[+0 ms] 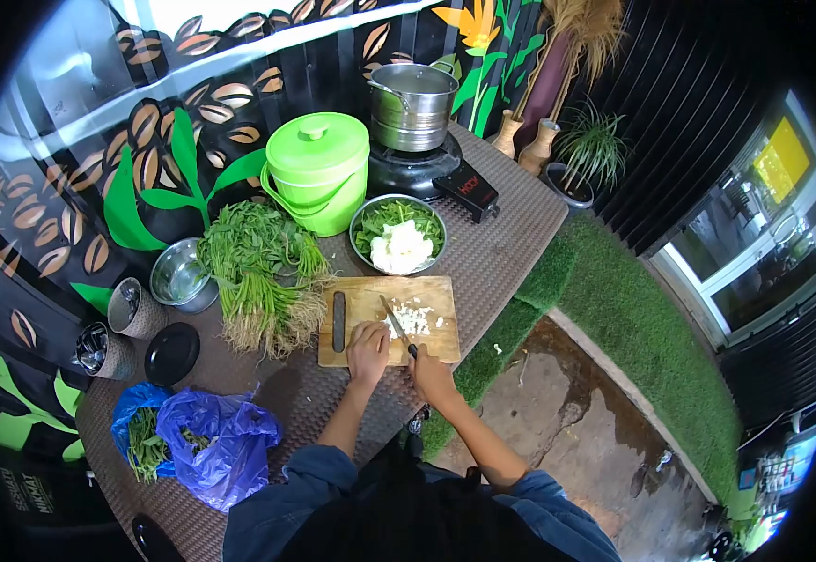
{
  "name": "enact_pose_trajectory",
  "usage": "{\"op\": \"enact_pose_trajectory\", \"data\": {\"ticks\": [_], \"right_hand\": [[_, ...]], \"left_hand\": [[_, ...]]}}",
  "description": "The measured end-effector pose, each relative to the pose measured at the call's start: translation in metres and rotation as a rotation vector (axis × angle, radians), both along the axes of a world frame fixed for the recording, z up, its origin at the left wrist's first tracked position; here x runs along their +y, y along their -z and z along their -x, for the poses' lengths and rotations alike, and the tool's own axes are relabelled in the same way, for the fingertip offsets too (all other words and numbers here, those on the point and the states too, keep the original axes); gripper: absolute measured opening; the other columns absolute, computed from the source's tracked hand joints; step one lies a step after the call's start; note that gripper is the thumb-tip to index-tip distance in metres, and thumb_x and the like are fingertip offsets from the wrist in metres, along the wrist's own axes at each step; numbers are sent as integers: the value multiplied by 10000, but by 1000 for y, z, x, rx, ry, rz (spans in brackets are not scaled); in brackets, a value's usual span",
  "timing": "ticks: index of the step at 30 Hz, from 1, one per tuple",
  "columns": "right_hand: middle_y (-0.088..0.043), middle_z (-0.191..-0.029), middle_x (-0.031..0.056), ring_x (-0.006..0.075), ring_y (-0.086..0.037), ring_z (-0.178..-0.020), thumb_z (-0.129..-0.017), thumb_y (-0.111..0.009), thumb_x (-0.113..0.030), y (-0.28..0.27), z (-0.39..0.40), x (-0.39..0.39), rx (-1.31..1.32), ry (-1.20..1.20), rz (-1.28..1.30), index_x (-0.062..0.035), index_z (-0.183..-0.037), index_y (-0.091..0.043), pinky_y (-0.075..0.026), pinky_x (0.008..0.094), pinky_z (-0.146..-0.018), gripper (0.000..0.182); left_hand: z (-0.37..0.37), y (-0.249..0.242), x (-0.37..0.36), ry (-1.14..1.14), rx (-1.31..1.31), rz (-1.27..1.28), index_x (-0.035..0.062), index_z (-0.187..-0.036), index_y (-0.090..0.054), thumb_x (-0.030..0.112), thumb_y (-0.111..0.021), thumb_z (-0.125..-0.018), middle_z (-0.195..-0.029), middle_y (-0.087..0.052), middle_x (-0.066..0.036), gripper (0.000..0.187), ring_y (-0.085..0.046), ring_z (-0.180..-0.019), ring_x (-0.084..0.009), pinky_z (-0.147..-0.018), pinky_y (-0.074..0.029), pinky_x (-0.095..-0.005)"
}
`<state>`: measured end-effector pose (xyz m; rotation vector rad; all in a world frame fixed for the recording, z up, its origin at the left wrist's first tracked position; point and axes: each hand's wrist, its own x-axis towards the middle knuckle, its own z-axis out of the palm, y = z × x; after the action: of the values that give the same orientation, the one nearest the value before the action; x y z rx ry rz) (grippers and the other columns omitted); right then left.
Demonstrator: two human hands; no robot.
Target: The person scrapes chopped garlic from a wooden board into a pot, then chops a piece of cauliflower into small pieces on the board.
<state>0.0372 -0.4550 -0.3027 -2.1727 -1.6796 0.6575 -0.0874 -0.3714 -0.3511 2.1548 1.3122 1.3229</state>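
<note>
A wooden cutting board (445,351) lies at the table's near edge with finely chopped white pieces (413,320) on it. My right hand (429,373) is closed round the dark handle of a knife (396,319), whose blade slants up and left beside the pieces. My left hand (368,350) rests on the board left of the knife, fingers bent and pressed together; what lies under them, if anything, is hidden. Just beyond the board, a metal bowl (359,251) holds cut greens and a white heap (402,246).
A bunch of rooted greens (260,272) lies left of the board. Behind stand a green lidded bucket (319,169) and a steel pot (413,108) on a black stove (403,171). Bluish plastic bags (220,440), a metal bowl (178,292) and a black lid (172,353) sit left.
</note>
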Motion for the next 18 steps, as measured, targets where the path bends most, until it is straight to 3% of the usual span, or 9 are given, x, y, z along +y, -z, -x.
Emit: {"op": "enact_pose_trajectory", "data": {"ticks": [2, 5, 10, 14, 18], "right_hand": [[-626, -777, 301, 460, -636, -762, -962, -449, -268, -10, -3, 6, -15, -30, 10, 41, -1008, -452, -503, 521, -675, 312], [-631, -773, 287, 454, -639, -753, -955, -450, -260, -19, -2, 2, -22, -41, -10, 50, -973, -473, -503, 519, -674, 311], [-651, -701, 227, 387, -673, -664, -914, -449, -144, 12, 27, -19, -206, 16, -98, 23, -966, -468, -554, 464, -588, 176], [-650, -706, 227, 388, -668, -649, -934, -459, -185, 44, 33, -5, -266, 21, -160, 26, -1016, -434, -548, 466, -557, 227], [-647, -756, 261, 425, -658, -720, -943, -474, -245, 29, 17, 35, -112, 42, -87, 30, -1037, -444, -536, 502, -632, 293]], "left_hand": [[1, 1, -2, -47, 43, -93, 20, -882, -712, 93, -663, -813, -1017, -690, -88, 112, -605, -1010, -258, -877, -492, -350], [2, 11, 2, -10, 25, -24, 24, -886, -718, 97, -651, -818, -1039, -693, -91, 120, -602, -1041, -260, -894, -489, -350], [3, 10, 1, 2, 14, 20, 17, -888, -720, 78, -656, -808, -1013, -700, -101, 119, -596, -1061, -263, -898, -487, -355], [5, 5, 2, 24, 2, 29, 10, -878, -723, 74, -666, -802, -1008, -702, -107, 115, -597, -1059, -261, -898, -486, -356], [6, 7, 1, 23, -18, 80, 21, -900, -733, 59, -687, -785, -1020, -698, -115, 130, -598, -1068, -253, -888, -492, -344]]}}
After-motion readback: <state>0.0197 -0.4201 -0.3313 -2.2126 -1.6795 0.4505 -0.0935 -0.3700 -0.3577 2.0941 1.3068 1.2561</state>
